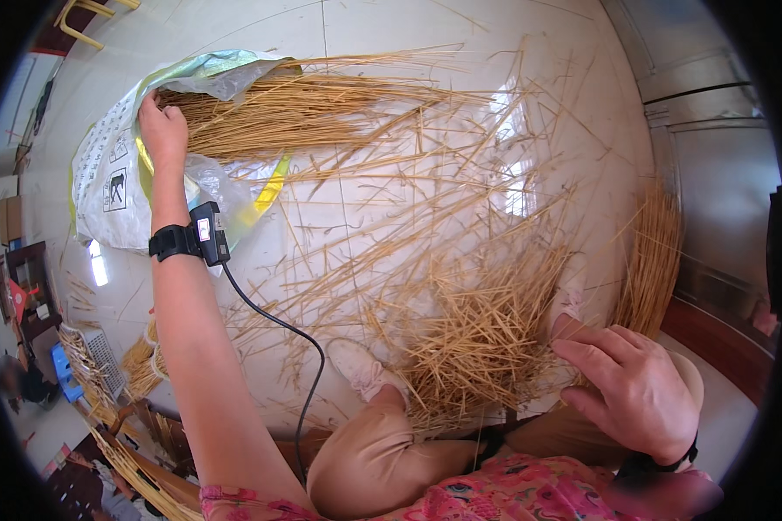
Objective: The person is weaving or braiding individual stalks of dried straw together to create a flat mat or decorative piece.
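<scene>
My left hand [163,130] is at the mouth of a white woven sack [96,178] with a yellow-green edge, at the upper left. Its fingers are curled beside the sack's rim and the ends of the straw, and what they hold is hidden. A thick bundle of golden straw stalks [295,113] lies partly in the sack and spreads out to the right. Over my bent knee hangs my right hand [639,386], thumb and forefinger apart, with nothing visible between them. Beside it, between my shoes, is a tangled heap of short straw [487,334].
Loose stalks lie scattered over the pale tiled floor [391,26]. Another straw bundle [652,260] leans by the metal cabinet [730,191] at the right. A white plastic basket [104,356] stands at the lower left. A black cable [274,313] runs from my left wrist device.
</scene>
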`<state>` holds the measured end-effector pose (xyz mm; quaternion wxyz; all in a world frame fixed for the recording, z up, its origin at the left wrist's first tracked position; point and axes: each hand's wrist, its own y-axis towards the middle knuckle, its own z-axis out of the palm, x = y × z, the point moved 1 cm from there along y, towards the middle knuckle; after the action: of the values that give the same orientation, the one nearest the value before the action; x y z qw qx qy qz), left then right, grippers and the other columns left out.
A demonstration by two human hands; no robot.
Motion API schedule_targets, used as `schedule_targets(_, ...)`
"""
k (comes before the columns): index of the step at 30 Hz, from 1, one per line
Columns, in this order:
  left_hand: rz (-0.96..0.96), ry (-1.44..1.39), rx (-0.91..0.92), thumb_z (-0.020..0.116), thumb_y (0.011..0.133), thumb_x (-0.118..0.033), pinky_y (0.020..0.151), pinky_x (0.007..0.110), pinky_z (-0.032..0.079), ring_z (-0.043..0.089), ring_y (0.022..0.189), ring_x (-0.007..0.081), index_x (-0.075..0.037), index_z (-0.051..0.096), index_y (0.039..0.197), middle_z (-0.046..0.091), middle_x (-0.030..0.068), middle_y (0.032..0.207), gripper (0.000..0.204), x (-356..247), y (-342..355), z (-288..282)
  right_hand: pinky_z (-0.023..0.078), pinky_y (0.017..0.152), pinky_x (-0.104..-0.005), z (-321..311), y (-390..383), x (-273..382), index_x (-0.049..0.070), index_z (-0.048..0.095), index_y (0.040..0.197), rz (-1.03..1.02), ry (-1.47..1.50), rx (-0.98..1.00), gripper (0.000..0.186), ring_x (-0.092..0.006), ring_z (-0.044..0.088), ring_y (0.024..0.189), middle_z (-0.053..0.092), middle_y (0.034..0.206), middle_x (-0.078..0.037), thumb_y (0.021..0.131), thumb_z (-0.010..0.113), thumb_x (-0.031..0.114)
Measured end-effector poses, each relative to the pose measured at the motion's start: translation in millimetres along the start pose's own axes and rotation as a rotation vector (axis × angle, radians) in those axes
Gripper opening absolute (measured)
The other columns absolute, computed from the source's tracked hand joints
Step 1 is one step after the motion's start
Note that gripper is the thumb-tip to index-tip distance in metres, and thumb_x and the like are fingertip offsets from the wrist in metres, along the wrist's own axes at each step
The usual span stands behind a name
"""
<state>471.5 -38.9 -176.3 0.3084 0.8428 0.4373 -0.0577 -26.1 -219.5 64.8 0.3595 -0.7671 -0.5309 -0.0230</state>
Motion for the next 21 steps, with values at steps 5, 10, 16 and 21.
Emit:
schedule_targets(5, -0.036, -0.021, 0.124, 0.05, 0.079, -0.008, 0.098, 0.037, 0.037, 0.047, 0.116, 0.0335, 0.004, 0.04, 0.124, 0.047, 0.0241, 0.123, 0.048, -6.9, -10.2, 27.8, 0.049, 0.077, -0.0368, -0.6, 1.2, 0.7, 0.003, 0.057, 0.103, -0.002, -0.01, 0.004, 0.04, -0.0266, 0.059, 0.088, 0.059, 0.093, -0.01, 0.067, 0.07, 0.013)
schedule_targets(10, -0.038, 0.057, 0.296, 0.054, 0.079, -0.009, 0.097, 0.04, 0.036, 0.047, 0.114, 0.036, 0.001, 0.04, 0.124, 0.046, 0.024, 0.124, 0.048, -40.7, -43.0, 76.5, 0.049, 0.076, -0.0361, 2.3, 1.0, -2.6, 0.003, 0.057, 0.103, -0.012, -0.011, -0.014, 0.039, -0.0263, 0.059, 0.087, 0.059, 0.092, -0.01, 0.067, 0.069, 0.013)
schedule_targets(16, 0.017, 0.03, 0.695, 0.049, 0.082, -0.01, 0.095, 0.041, 0.038, 0.049, 0.11, 0.0374, -0.003, 0.038, 0.127, 0.051, 0.0227, 0.119, 0.047, -99.6, -50.3, 118.0, 0.049, 0.075, -0.035, 1.4, 3.6, -9.0, 0.003, 0.057, 0.101, -0.01, 0.004, -0.014, 0.037, -0.0261, 0.059, 0.086, 0.059, 0.091, -0.01, 0.067, 0.069, 0.012)
schedule_targets(21, -0.052, -0.018, 0.902, 0.041, 0.082, -0.001, 0.098, 0.04, 0.037, 0.045, 0.116, 0.0353, -0.004, 0.033, 0.132, 0.046, 0.0222, 0.126, 0.05, -117.2, -43.0, 154.4, 0.05, 0.075, -0.0345, -1.0, 8.4, -16.8, 0.004, 0.057, 0.101, -0.026, 0.021, -0.015, 0.037, -0.0264, 0.059, 0.087, 0.059, 0.091, -0.01, 0.068, 0.069, 0.012)
